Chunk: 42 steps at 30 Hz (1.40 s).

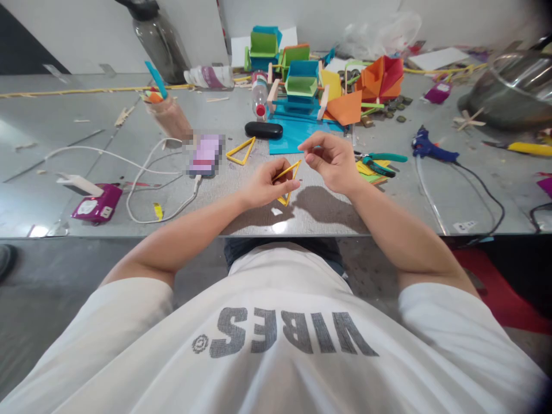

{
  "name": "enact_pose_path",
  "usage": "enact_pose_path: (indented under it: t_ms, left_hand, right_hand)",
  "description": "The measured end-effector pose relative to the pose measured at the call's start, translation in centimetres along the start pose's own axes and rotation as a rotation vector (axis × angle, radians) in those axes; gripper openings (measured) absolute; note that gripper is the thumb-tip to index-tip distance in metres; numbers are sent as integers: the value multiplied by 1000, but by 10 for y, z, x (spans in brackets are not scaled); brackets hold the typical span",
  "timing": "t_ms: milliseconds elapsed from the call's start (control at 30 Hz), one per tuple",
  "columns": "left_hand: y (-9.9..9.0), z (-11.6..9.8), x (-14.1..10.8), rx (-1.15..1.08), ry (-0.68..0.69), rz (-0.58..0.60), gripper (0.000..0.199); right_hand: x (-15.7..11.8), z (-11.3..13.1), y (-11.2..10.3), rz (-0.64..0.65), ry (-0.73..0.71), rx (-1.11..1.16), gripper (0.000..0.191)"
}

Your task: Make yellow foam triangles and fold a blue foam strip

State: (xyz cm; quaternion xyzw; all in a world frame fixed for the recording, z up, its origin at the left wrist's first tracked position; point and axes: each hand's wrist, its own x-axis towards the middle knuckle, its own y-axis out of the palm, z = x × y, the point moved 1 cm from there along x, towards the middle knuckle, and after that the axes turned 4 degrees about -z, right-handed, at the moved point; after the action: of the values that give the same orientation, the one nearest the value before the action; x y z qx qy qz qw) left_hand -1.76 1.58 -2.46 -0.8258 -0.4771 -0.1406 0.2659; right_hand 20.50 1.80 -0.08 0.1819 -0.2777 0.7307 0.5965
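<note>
Between the thumb and fingers of my left hand (271, 183) is a small yellow triangular frame (290, 195) made of thin sticks, held above the table's front part. The fingers partly cover it. My right hand (330, 161) hovers just right of the frame's upper tip, apart from it. Its fingers are curled in toward the thumb in a pinch, and anything between them is too small to make out. A second yellow triangle (241, 151) lies flat on the table, beyond my left hand. Green-handled pliers (379, 161) rest on yellow and green paper pieces beside my right wrist.
A blue glue gun (433, 148) lies to the right, its cord trailing to the table edge. At the left are a phone (206, 154) on a white cable and a purple power adapter (97, 202). Folded-paper models (302, 80), a black case (264, 130) and a metal pot (513, 86) stand farther back.
</note>
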Motion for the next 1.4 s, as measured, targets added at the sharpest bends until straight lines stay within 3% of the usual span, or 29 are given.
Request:
enact_pose_path:
  t_ms: [133,267,400,533,767,1000,1200,1400]
  left_hand:
    - [0,-1,-2,125,63,-125,45]
    - [-2,-1,-5,297,72,-207,35]
    - [-7,-2,-5,518,242,-262,38]
    - [-17,5,-3,595,353,-274,49]
    - [-29,16,-5,680,462,-244,58]
    - [-27,13,-2,713,454,-220,64]
    - [-13,-2,-4,539,377,-269,59]
    - [-1,5,-2,162,110,-248,60]
  right_hand:
    - [1,-3,-2,-53,-39,-53,49]
    - [2,-8,-3,-73,24,-56,56]
    - [0,-9,-6,-102,51,-50,61]
    - [-7,-2,-8,-119,-58,-137,59]
    - [-17,3,-5,-11,-357,-334,61]
    - [-16,3,-4,-2,-502,-368,56]
    - [-16,1,9,43,-336,-233,51]
    - [-16,-1,17,-33,-155,-167,44]
